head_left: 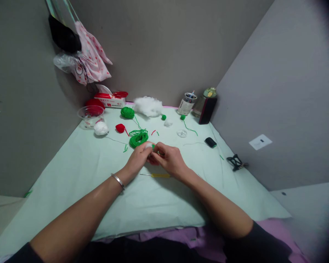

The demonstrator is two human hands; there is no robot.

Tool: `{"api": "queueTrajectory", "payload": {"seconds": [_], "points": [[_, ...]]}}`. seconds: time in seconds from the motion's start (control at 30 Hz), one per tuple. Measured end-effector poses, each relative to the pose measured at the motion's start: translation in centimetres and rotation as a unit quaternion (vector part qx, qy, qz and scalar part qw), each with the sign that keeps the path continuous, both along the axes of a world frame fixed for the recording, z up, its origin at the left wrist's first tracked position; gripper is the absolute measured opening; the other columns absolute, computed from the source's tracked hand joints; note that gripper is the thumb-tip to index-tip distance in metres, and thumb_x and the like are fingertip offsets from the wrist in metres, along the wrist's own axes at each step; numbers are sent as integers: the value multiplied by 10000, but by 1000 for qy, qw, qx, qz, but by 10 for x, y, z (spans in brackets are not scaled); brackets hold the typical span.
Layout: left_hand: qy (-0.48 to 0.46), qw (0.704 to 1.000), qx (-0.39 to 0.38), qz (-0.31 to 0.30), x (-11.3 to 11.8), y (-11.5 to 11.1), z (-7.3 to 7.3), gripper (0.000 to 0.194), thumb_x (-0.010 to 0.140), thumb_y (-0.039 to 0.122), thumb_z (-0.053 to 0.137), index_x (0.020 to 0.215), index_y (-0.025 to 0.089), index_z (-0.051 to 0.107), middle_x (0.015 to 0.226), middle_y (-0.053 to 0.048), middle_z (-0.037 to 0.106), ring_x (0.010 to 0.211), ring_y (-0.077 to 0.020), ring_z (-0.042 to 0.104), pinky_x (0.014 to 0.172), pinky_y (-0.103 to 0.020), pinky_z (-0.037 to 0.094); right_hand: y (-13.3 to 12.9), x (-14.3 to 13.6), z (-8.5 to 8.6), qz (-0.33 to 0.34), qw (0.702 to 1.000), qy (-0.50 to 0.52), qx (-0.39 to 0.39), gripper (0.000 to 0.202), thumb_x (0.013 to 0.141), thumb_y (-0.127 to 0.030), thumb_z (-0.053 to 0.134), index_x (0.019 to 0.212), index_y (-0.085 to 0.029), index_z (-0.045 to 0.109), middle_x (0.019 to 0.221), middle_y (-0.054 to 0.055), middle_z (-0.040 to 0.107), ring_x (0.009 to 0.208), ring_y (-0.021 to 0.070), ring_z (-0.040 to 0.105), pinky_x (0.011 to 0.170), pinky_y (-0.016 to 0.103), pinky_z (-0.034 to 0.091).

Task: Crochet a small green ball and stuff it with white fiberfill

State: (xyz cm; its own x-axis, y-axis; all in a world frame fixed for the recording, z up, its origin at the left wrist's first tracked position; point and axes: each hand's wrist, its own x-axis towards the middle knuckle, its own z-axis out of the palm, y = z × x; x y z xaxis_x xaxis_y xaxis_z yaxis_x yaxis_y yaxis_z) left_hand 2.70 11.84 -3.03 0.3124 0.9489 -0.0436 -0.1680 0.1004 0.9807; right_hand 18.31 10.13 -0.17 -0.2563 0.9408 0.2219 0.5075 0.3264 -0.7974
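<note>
From where I stand, the left hand (140,155) and right hand (167,156) pinch a small green-and-white piece (152,146) just beyond the yellow-handled hook (160,175). Coiled green yarn (138,138) lies past the hook, leftward.

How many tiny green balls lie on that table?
2: one ball by white fluff, the other ball before the tin. The left hand or right hand may hide more.

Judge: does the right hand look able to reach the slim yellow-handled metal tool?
Probably yes: the tool lies close to the right hand, no object between, though that hand looks busy.
</note>
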Motion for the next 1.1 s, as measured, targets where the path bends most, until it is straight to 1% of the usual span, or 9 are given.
{"api": "queueTrajectory", "payload": {"seconds": [0.1,0.2,0.37,0.47,0.57,0.7,0.87,0.93,1.1], "points": [[-31,999,-13,-18,1,-2,1,138,875,331,612,844,197,614,737,18,675,667,-172,681,666,-298,597,3,2,-4,-20,1000,11,-11,251,861,-341,642,703,-229,482,603,-63,465,593,119,353,608,268,284],[-53,997,-21,-45,-2,-3,6,240,909,423,643,904,183,635,823,-14,719,743,-184,717,777,-341,623,7,6,-4,-33,998,35,-32,304,867,-413,647,695,-228,479,598,-67,412,594,116,338,578,264,272],[-56,994,-14,-89,-10,-1,13,371,877,470,769,1050,149,696,991,-85,790,887,-227,775,929,-398,611,12,12,4,-21,994,80,-78,336,855,-483,667,703,-220,522,590,-64,430,561,108,351,541,262,276],[-42,995,-11,-89,-10,0,11,403,878,501,775,1039,141,696,912,-88,799,840,-247,790,868,-413,630,11,15,10,-3,991,95,-98,335,872,-497,649,728,-214,544,610,-50,483,572,114,400,552,263,311],[-27,997,-10,-73,-8,2,6,358,880,478,761,977,144,676,800,-68,786,761,-242,790,766,-384,641,9,16,14,24,989,95,-108,327,912,-489,600,756,-203,573,661,-27,538,620,125,452,587,266,351],[-5,999,-7,-42,-6,6,3,205,841,329,754,872,149,660,716,-36,757,642,-196,757,662,-312,621,3,11,16,39,991,72,-102,255,911,-390,576,741,-201,568,676,-20,566,629,123,452,612,270,353],[9,1000,2,-3,-6,9,7,73,763,180,697,821,162,655,615,23,689,552,-152,692,589,-253,572,-5,0,14,39,995,46,-80,189,923,-312,539,778,-204,593,705,-2,653,628,130,502,623,267,361],[9,1000,0,2,-7,7,8,47,769,197,676,785,166,645,613,20,684,547,-150,679,578,-252,561,-6,-2,12,35,997,34,-64,170,913,-303,551,765,-218,559,681,-15,640,609,129,492,613,262,352],[-5,1000,-26,7,-5,0,6,139,815,297,667,775,169,629,678,-7,719,589,-172,696,618,-292,588,-4,-1,7,3,1000,-2,-11,180,839,-252,628,721,-234,493,626,-53,547,599,124,410,618,263,297]]}}
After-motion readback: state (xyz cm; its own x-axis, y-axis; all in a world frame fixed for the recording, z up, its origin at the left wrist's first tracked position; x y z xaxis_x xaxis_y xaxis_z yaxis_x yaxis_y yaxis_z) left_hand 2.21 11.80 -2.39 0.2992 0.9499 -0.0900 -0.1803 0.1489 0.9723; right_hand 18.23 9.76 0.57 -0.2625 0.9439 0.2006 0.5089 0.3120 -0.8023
